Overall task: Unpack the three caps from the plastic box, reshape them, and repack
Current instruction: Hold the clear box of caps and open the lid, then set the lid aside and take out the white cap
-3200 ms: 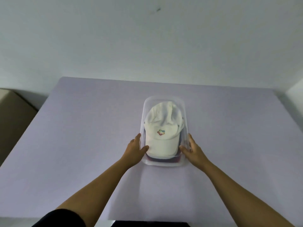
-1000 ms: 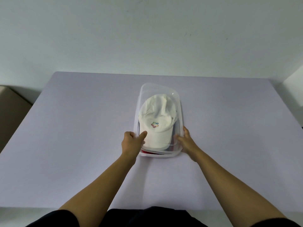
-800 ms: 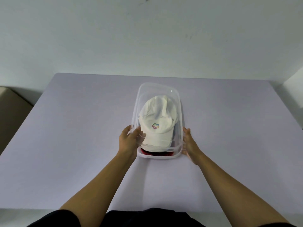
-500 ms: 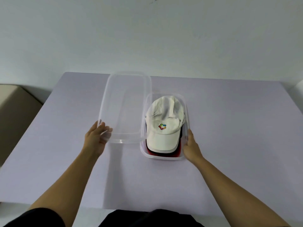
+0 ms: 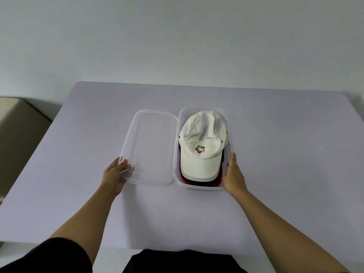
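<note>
As it sits on the flat lavender tabletop (image 5: pixel 275 154), the clear rectangular plastic box (image 5: pixel 201 187) has its long axis running straight away from the person, with one short end nearest them. It is open at the top, near the middle of the table. Inside, uppermost, lies a white fabric cap (image 5: pixel 202 134), lined up with the box, its brim pointing toward the person and its creased crown, with mesh side panels, at the far end. On the front of the crown is a small stitched logo (image 5: pixel 200 149) of red, green, yellow and blue blocks; no lettering can be read. Beneath the white brim show the edges of a dark cap (image 5: pixel 197 180) and a red cap (image 5: pixel 184 181).

Just beside the box on its left, parallel to it, lies the clear rounded-rectangle plastic lid (image 5: pixel 151 146). The person's left hand (image 5: pixel 114 177) grips the lid's near left corner, its fingers showing through the plastic. The right hand (image 5: pixel 233 176) rests flat, fingers straight, against the box's right wall near its near end.
</note>
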